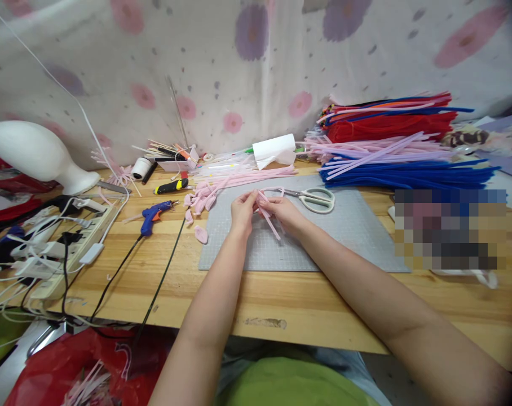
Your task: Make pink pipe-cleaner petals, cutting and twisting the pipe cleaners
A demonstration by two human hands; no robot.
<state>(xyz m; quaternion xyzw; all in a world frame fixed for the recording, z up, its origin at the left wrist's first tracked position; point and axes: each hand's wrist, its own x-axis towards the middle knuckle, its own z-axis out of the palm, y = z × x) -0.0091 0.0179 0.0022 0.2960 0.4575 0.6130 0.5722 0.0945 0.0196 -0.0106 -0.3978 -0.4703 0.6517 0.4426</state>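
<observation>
Above the grey cutting mat (357,237), my left hand (243,211) and my right hand (283,211) meet, both closed on pink pipe cleaners (272,224). Loose ends slant down toward the mat from between the fingers, and a bent part loops up behind them. The fingertips hide where the stems come together. Just beyond my right hand, scissors (319,200) with pale handles lie on the mat. To the left of my left hand is a small heap of pink petal-like pieces (203,197), with a single piece (201,234) apart from it.
Behind the mat lie pink pipe cleaners (260,176) and a white paper roll (274,149). Bundles of blue pipe cleaners (408,173) and red ones (391,128) are stacked back right. Leftward are a blue glue gun (151,217), a utility knife (171,186), a power strip (76,248) and a foam head (36,149).
</observation>
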